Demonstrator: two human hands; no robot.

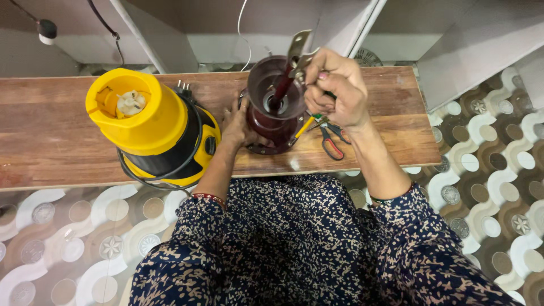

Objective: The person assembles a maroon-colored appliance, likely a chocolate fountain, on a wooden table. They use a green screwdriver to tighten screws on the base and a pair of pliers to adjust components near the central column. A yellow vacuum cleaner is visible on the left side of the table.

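1. Our left hand (237, 126) presses against the side of the maroon jar (276, 107) standing on the wooden board (51, 130).
2. Our right hand (335, 88) is clenched around a metal tool (297, 54) dipped into the jar.
3. 1 yellow mixer base (156, 127) stands just left; pliers (330, 139) lie right.

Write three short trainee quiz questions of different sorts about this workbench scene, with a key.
1. True or false: the left hand steadies the maroon jar.
2. What does the right hand hold inside the jar? A) pliers B) a spoon C) a brush
3. What lies on the wooden board right of the jar, beside the yellow-handled screwdriver?

Key: 1 true; 2 A; 3 red-handled scissors.
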